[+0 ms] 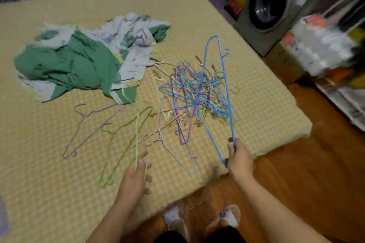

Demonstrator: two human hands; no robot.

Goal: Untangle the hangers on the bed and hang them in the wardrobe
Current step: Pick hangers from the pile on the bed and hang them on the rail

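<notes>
— Hangers (197,92): where?
— Mostly knotted on the bed (59,193); a few lie loose. None hung.
— Hands?
— My right hand (238,159) grips a blue hanger (221,77); my left hand (136,175) pinches a green hanger (136,136).

Bed cover (49,193): yellow, small repeating check pattern.
Crumpled cloth (79,65): solid green panels with white areas bearing grey-green leaf print and thin stripes.
Tangled hangers (195,92): mixed blue, purple, pink, green and cream wire.
Raised hanger (227,89): bright blue.
Loose hanger, far left (87,124): purple.
Loose hangers, centre (126,138): light green.
Floor (296,173): orange-brown wood tone.
Washing machine (276,6): grey body, black round door.
Slippers (229,217): white.
</notes>
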